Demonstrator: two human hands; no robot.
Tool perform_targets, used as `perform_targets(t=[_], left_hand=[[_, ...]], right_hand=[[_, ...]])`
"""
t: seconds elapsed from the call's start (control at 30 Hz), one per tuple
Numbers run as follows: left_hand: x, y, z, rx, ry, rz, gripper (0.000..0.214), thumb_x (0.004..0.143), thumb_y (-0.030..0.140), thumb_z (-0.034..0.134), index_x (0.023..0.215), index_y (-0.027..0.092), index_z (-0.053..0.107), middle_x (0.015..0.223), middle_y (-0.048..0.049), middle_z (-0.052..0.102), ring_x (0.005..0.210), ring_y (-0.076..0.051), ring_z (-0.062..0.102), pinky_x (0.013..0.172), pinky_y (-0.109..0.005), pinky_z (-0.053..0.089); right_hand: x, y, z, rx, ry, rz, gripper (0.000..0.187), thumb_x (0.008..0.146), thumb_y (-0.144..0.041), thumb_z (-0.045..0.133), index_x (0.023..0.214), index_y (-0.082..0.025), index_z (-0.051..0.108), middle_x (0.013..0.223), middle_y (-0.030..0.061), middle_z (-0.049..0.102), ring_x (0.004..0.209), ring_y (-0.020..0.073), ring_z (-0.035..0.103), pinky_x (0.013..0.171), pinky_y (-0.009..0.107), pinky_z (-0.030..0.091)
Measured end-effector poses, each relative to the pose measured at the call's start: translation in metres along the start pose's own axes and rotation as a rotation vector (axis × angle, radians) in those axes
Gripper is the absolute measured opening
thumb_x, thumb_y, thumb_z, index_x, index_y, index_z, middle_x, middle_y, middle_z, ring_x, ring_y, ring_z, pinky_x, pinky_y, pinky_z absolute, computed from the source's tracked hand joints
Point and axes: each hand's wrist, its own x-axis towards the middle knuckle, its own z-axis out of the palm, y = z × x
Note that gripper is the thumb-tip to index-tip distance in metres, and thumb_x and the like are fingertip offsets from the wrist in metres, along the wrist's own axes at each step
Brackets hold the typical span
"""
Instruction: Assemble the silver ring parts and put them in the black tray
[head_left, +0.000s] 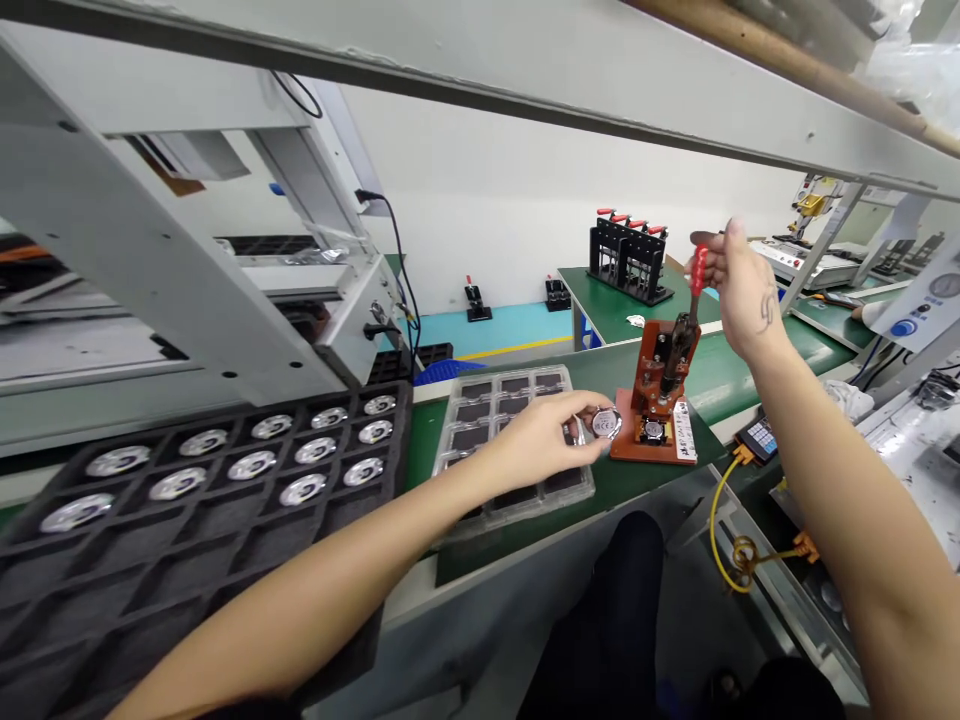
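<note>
My left hand (546,432) pinches a round, shiny metal-rimmed part (606,423) with a printed face turned up. It holds this part just left of a small red-brown press fixture (651,375) on the bench. The fixture's base carries another round printed piece (654,430) in its square seat. Above it, my right hand (739,275) has its fingers curled around the red lever handle (700,270), which stands upright. Beneath my left hand lies a clear plastic tray (469,440) with dark square compartments, partly hidden by the hand and forearm.
To the left, a black foam tray (217,530) holds several shiny round parts in its back rows. A black fixture with red handles (630,260) stands on a farther green table. Yellow cable (716,530) hangs at the bench's right. A grey beam (480,75) crosses overhead.
</note>
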Motion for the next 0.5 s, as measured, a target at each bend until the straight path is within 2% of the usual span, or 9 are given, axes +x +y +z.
perform_targets(t=[0.07, 0.1, 0.17, 0.23, 0.3, 0.4, 0.5], left_hand=[[-0.006, -0.001, 0.001, 0.024, 0.001, 0.016, 0.033, 0.089, 0.033, 0.069, 0.12, 0.022, 0.073, 0.107, -0.0043, 0.079, 0.078, -0.018, 0.068, 0.077, -0.032, 0.058], [-0.01, -0.003, 0.001, 0.042, 0.008, 0.017, 0.034, 0.089, 0.034, 0.069, 0.121, 0.021, 0.072, 0.107, -0.0046, 0.078, 0.078, -0.018, 0.068, 0.077, -0.033, 0.058], [-0.016, -0.004, 0.001, 0.087, 0.019, 0.028, 0.034, 0.091, 0.033, 0.067, 0.123, 0.021, 0.07, 0.109, -0.0052, 0.077, 0.081, -0.019, 0.069, 0.079, -0.034, 0.058], [-0.019, -0.001, 0.003, 0.122, 0.021, 0.056, 0.032, 0.091, 0.03, 0.066, 0.122, 0.022, 0.068, 0.11, -0.0052, 0.077, 0.086, -0.02, 0.07, 0.081, -0.035, 0.058], [-0.02, 0.006, 0.007, 0.126, 0.016, 0.097, 0.029, 0.091, 0.028, 0.066, 0.12, 0.022, 0.068, 0.107, -0.0047, 0.075, 0.089, -0.021, 0.07, 0.082, -0.034, 0.057], [-0.019, 0.02, 0.015, 0.104, -0.006, 0.138, 0.029, 0.091, 0.026, 0.066, 0.12, 0.022, 0.066, 0.103, -0.0044, 0.073, 0.088, -0.02, 0.07, 0.078, -0.033, 0.057], [-0.02, 0.032, 0.021, 0.109, -0.018, 0.171, 0.03, 0.092, 0.027, 0.069, 0.121, 0.021, 0.066, 0.108, -0.0063, 0.074, 0.087, -0.021, 0.071, 0.074, -0.033, 0.057]], right_hand=[[-0.023, -0.042, -0.003, -0.013, -0.012, 0.117, 0.076, 0.118, -0.06, 0.014, 0.118, -0.017, 0.077, 0.091, 0.0051, 0.076, 0.094, 0.0208, 0.078, 0.095, 0.045, 0.058], [-0.041, -0.058, -0.004, -0.031, 0.019, 0.125, 0.064, 0.119, -0.056, 0.025, 0.108, -0.021, 0.077, 0.089, 0.004, 0.075, 0.092, 0.0216, 0.077, 0.095, 0.045, 0.059], [-0.079, -0.077, -0.006, -0.053, 0.031, 0.074, 0.051, 0.119, -0.047, 0.034, 0.098, -0.025, 0.075, 0.096, 0.0049, 0.078, 0.101, 0.0252, 0.077, 0.101, 0.049, 0.058], [-0.108, -0.078, -0.004, -0.056, 0.009, 0.008, 0.04, 0.117, -0.038, 0.04, 0.101, -0.027, 0.075, 0.106, 0.0057, 0.081, 0.116, 0.0286, 0.075, 0.109, 0.052, 0.054], [-0.125, -0.07, 0.0, -0.05, -0.019, -0.022, 0.032, 0.115, -0.03, 0.044, 0.109, -0.027, 0.076, 0.116, 0.006, 0.082, 0.129, 0.0303, 0.071, 0.115, 0.054, 0.052], [-0.13, -0.062, 0.002, -0.044, -0.059, 0.006, 0.032, 0.114, -0.027, 0.044, 0.12, -0.028, 0.075, 0.128, 0.0069, 0.08, 0.139, 0.0311, 0.067, 0.12, 0.057, 0.049], [-0.134, -0.072, -0.005, -0.058, -0.127, 0.049, 0.035, 0.114, -0.029, 0.045, 0.14, -0.03, 0.069, 0.15, 0.0079, 0.071, 0.151, 0.0322, 0.056, 0.126, 0.061, 0.043]])
